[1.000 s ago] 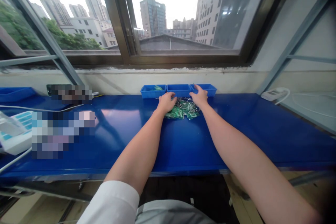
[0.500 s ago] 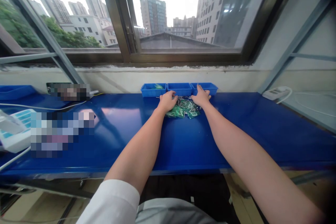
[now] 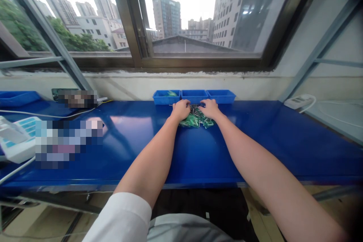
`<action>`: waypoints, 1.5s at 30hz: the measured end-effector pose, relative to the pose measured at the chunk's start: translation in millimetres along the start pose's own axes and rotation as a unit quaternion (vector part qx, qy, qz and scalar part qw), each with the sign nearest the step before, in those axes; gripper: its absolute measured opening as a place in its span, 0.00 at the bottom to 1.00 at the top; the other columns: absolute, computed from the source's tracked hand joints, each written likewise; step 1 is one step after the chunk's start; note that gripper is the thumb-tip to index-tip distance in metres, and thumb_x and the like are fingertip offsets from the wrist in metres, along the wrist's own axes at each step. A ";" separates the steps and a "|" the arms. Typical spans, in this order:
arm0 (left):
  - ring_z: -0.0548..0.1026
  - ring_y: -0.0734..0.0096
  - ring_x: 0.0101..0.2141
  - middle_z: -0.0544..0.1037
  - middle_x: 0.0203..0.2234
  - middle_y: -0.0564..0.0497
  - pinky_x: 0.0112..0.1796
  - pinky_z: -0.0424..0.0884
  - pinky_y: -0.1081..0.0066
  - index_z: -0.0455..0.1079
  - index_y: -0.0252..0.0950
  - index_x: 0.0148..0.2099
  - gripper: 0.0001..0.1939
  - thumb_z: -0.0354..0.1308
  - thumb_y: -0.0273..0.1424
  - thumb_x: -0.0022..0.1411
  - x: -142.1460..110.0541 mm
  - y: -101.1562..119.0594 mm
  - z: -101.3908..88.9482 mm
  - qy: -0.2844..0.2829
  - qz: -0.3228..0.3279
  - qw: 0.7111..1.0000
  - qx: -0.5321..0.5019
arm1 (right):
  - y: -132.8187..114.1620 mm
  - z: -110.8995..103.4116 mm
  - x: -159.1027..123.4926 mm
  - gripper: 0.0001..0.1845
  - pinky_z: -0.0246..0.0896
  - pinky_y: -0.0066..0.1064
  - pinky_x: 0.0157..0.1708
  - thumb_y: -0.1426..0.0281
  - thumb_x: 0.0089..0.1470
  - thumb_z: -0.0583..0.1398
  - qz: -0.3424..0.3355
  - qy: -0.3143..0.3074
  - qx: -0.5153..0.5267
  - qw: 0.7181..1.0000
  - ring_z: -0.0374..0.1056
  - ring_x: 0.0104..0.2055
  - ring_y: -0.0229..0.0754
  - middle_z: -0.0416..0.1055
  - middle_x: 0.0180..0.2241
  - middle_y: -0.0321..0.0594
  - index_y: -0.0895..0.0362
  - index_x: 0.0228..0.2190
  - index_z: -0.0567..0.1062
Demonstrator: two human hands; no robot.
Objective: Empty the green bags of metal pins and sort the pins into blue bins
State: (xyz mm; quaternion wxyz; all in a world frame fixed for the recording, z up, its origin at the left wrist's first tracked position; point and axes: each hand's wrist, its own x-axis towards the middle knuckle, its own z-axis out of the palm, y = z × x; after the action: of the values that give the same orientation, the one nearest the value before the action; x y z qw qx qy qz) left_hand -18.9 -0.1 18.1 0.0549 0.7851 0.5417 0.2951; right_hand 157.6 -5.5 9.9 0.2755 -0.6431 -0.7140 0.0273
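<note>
A heap of small green parts with metal pins (image 3: 195,118) lies on the blue bench (image 3: 198,151) in front of three small blue trays. My left hand (image 3: 180,109) rests on the heap's left side with its fingers curled down. On the heap's right side sits my right hand (image 3: 209,108), its fingers also bent onto the parts. The left tray (image 3: 166,97) has a few green bits in it. The middle tray (image 3: 194,95) and right tray (image 3: 221,95) show nothing inside.
A white and blue device (image 3: 15,140) with a cable sits at the bench's left end, beside a blue bin (image 3: 15,97). A white power strip (image 3: 297,101) lies at the right. A window sill and wall run behind the trays.
My right hand has pulled back from the right tray's edge onto the heap, its fingers curling in. My left hand has barely moved.
</note>
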 end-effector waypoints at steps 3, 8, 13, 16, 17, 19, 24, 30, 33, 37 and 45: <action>0.70 0.57 0.50 0.76 0.48 0.47 0.52 0.62 0.60 0.72 0.39 0.49 0.17 0.49 0.31 0.61 1.8 -2.5 2.5 -0.028 0.006 1.000 0.007 | -3.5 2.3 -0.9 0.23 0.52 0.50 0.49 0.56 0.55 0.52 -0.003 -0.069 -0.025 0.997 0.58 0.53 0.59 0.71 0.47 0.48 0.53 0.46 0.75; 0.72 0.56 0.48 0.77 0.46 0.47 0.50 0.64 0.62 0.73 0.40 0.49 0.18 0.53 0.38 0.59 4.3 -5.0 5.5 -0.074 0.020 0.997 0.026 | -7.1 0.6 -2.7 0.20 0.54 0.49 0.49 0.54 0.54 0.54 -0.010 -0.079 -0.026 0.996 0.61 0.52 0.57 0.74 0.45 0.44 0.49 0.42 0.77; 0.72 0.56 0.48 0.77 0.46 0.47 0.51 0.64 0.62 0.74 0.40 0.49 0.18 0.53 0.38 0.58 2.8 -3.1 2.7 -0.077 0.022 0.996 0.028 | -7.7 -1.5 -3.8 0.15 0.58 0.39 0.46 0.57 0.50 0.58 -0.046 -0.053 0.002 0.997 0.68 0.45 0.50 0.76 0.39 0.41 0.51 0.35 0.80; 0.72 0.56 0.48 0.77 0.46 0.48 0.50 0.64 0.62 0.74 0.41 0.48 0.17 0.53 0.38 0.58 2.1 -2.6 2.2 -0.073 0.022 0.997 0.027 | -6.7 -0.6 -2.3 0.11 0.60 0.33 0.42 0.62 0.50 0.59 -0.063 -0.048 0.013 0.997 0.70 0.39 0.45 0.77 0.34 0.40 0.52 0.31 0.80; 0.72 0.56 0.48 0.77 0.46 0.48 0.50 0.65 0.62 0.74 0.41 0.48 0.17 0.53 0.38 0.58 2.1 -2.7 2.4 -0.072 0.022 0.997 0.027 | -6.5 0.0 -1.8 0.10 0.60 0.33 0.42 0.63 0.51 0.59 -0.066 -0.045 0.012 0.997 0.70 0.38 0.45 0.77 0.33 0.41 0.53 0.31 0.79; 0.72 0.55 0.47 0.77 0.46 0.47 0.49 0.65 0.61 0.74 0.41 0.48 0.17 0.53 0.38 0.58 2.2 -3.1 3.1 -0.069 0.023 0.997 0.025 | -6.1 1.4 -0.8 0.10 0.60 0.33 0.42 0.65 0.52 0.58 -0.074 -0.038 0.009 0.997 0.70 0.39 0.45 0.77 0.34 0.42 0.53 0.31 0.79; 0.72 0.55 0.48 0.77 0.46 0.47 0.50 0.64 0.60 0.74 0.41 0.48 0.17 0.54 0.38 0.58 2.2 -3.3 3.6 -0.068 0.018 0.997 0.017 | -5.5 4.0 0.7 0.11 0.59 0.33 0.44 0.65 0.53 0.57 -0.081 -0.044 0.005 0.996 0.70 0.41 0.46 0.76 0.35 0.43 0.54 0.31 0.79; 0.72 0.55 0.48 0.77 0.46 0.47 0.50 0.65 0.61 0.74 0.40 0.48 0.17 0.53 0.37 0.58 2.2 -2.9 3.3 -0.070 0.023 0.997 0.017 | -8.1 3.5 0.3 0.09 0.59 0.34 0.45 0.65 0.51 0.58 -0.096 -0.067 -0.001 0.993 0.69 0.42 0.46 0.76 0.35 0.41 0.53 0.29 0.78; 0.73 0.56 0.47 0.78 0.45 0.47 0.50 0.65 0.61 0.74 0.40 0.47 0.17 0.53 0.37 0.58 2.8 -3.8 4.6 -0.063 0.024 0.998 0.016 | -11.4 2.1 -1.5 0.09 0.58 0.35 0.45 0.66 0.52 0.58 -0.090 -0.070 -0.016 0.993 0.67 0.43 0.47 0.75 0.36 0.43 0.54 0.29 0.78; 0.72 0.57 0.48 0.77 0.45 0.48 0.50 0.65 0.63 0.74 0.40 0.48 0.17 0.54 0.37 0.58 3.5 -5.4 6.2 -0.060 0.020 0.998 0.018 | -12.6 2.0 -2.2 0.10 0.57 0.37 0.47 0.66 0.54 0.57 -0.085 -0.069 -0.023 0.994 0.64 0.45 0.48 0.73 0.39 0.44 0.55 0.28 0.77; 0.73 0.57 0.47 0.77 0.45 0.47 0.50 0.65 0.63 0.74 0.40 0.48 0.17 0.54 0.36 0.58 3.3 -6.6 6.2 -0.041 0.038 0.998 0.007 | -10.1 1.4 0.1 0.12 0.55 0.36 0.48 0.64 0.56 0.56 -0.103 0.005 0.020 0.994 0.63 0.44 0.45 0.72 0.37 0.43 0.56 0.30 0.77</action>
State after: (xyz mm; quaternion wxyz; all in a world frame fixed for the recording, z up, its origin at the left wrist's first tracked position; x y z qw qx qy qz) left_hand -20.2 6.9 11.6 0.0604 0.8168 0.5112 0.2604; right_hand 147.9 -6.8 12.7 0.2927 -0.5608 -0.7744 0.0097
